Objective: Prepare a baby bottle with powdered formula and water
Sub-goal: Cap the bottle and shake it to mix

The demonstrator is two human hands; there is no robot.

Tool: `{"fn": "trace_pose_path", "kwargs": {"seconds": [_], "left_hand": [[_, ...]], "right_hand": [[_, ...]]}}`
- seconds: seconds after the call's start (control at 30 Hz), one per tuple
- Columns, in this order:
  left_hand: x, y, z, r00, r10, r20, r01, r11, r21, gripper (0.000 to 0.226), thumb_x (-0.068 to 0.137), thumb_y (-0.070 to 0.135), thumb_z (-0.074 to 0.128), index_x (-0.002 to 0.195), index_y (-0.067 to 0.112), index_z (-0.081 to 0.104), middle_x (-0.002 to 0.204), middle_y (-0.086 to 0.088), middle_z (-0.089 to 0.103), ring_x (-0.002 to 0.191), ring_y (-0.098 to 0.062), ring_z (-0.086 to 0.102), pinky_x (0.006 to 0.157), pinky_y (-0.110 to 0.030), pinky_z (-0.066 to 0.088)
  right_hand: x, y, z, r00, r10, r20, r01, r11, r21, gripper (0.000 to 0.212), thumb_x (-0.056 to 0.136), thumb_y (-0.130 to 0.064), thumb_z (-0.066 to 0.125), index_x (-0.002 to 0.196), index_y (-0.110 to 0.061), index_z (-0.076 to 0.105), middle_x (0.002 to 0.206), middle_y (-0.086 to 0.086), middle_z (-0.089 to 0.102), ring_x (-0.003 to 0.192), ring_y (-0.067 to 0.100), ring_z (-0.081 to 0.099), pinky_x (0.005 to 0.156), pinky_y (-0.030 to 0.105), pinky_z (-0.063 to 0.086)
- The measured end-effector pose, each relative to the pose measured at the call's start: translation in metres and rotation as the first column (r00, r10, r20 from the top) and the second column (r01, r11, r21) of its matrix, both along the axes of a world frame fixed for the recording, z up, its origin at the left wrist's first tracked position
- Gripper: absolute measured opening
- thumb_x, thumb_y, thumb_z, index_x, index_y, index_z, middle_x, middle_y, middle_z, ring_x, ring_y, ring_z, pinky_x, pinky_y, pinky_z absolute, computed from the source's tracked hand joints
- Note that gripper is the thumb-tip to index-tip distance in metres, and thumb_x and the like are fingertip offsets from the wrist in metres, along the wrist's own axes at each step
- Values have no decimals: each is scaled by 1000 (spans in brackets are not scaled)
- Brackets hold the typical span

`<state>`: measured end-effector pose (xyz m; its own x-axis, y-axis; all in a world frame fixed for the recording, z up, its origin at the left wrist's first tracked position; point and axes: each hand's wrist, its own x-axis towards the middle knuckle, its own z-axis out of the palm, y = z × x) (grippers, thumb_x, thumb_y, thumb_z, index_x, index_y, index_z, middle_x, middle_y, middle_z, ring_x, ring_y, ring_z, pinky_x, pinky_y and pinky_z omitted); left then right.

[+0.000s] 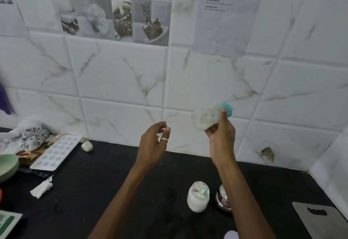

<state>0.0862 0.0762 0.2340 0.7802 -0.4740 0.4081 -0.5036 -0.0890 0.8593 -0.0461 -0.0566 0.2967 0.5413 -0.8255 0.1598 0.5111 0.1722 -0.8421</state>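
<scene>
My right hand (pixel 221 135) is raised in front of the tiled wall and grips a clear baby bottle (pixel 206 119) with a teal cap; the bottle is tilted and blurred by motion. To its left my left hand (pixel 153 144) hangs in the air with its fingers apart, holding nothing. On the black counter below stands a glass jar of white powder (pixel 197 197). A small steel container (pixel 223 200) stands just right of the jar, partly hidden behind my right forearm.
At the left lie a white ice-cube tray (pixel 56 152), a patterned cloth (pixel 28 137), a green bowl (pixel 7 166) and a crumpled tissue (pixel 41 188). A grey cutting board (pixel 323 220) sits at the right corner. A small white object (pixel 87 146) lies by the wall.
</scene>
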Motion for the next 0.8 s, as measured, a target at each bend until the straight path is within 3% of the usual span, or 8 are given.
{"fn": "trace_pose_path", "kwargs": {"seconds": [0.13, 0.2, 0.3, 0.33, 0.47, 0.6, 0.67, 0.8], "left_hand": [[1, -4, -1, 1000, -18, 13, 18, 1000, 2, 33, 102, 34, 58, 131, 18, 62, 121, 8, 68, 111, -5, 64, 93, -42, 57], [0, -4, 0, 1000, -19, 12, 19, 1000, 0, 33, 102, 33, 57, 130, 18, 62, 120, 9, 68, 110, -5, 64, 93, -42, 57], [-2, -2, 1, 1000, -7, 3, 7, 1000, -3, 34, 102, 37, 56, 131, 20, 62, 117, 13, 67, 110, -4, 64, 93, -39, 56], [-1, -1, 0, 1000, -3, 4, 3, 1000, -2, 34, 102, 37, 56, 131, 20, 62, 117, 13, 67, 110, -4, 64, 93, -40, 56], [2, -4, 0, 1000, -13, 16, 13, 1000, 9, 34, 102, 35, 57, 131, 18, 61, 120, 9, 67, 110, -6, 64, 93, -42, 57], [1, -2, 0, 1000, -4, 1, 4, 1000, 5, 35, 102, 38, 56, 131, 19, 62, 119, 12, 67, 109, -3, 63, 93, -39, 57], [2, 0, 0, 1000, -1, -6, 1, 1000, 0, 35, 102, 38, 56, 131, 20, 62, 118, 13, 67, 110, -2, 63, 93, -39, 56], [4, -4, 0, 1000, -7, 3, 7, 1000, 5, 33, 101, 32, 58, 131, 18, 62, 117, 10, 67, 109, -6, 64, 95, -42, 56]], "right_hand": [[0, 19, -16, 922, 99, -374, -232, 915, -329, 46, 82, -53, 60, 115, -22, 66, 110, 0, 76, 106, 22, 73, 84, 30, 60], [-1, 15, -12, 956, 91, -277, -167, 951, -261, 50, 82, -53, 61, 117, -18, 68, 109, 1, 77, 105, 21, 74, 81, 30, 60], [1, -1, -5, 1000, -3, -9, 3, 1000, 19, 49, 90, -49, 60, 123, -13, 65, 114, 6, 76, 106, 18, 74, 84, 34, 60], [1, -1, -5, 1000, -1, -19, 1, 1000, 3, 49, 92, -48, 59, 125, -13, 64, 116, 7, 75, 107, 19, 73, 86, 35, 60], [1, 15, -17, 922, 67, -381, -195, 931, -308, 53, 82, -52, 59, 120, -16, 66, 112, 2, 75, 108, 23, 72, 85, 32, 61], [-1, -1, -3, 999, 25, -25, -25, 1000, -1, 43, 92, -46, 60, 118, -13, 67, 108, 4, 78, 103, 19, 75, 80, 32, 61], [1, -5, 0, 998, -33, 60, 30, 998, 62, 36, 98, -44, 56, 118, -15, 66, 109, 3, 78, 105, 17, 74, 82, 33, 61], [6, 17, -11, 936, 47, -348, -152, 947, -282, 49, 83, -53, 60, 118, -19, 65, 113, 2, 75, 107, 21, 73, 89, 36, 61]]}}
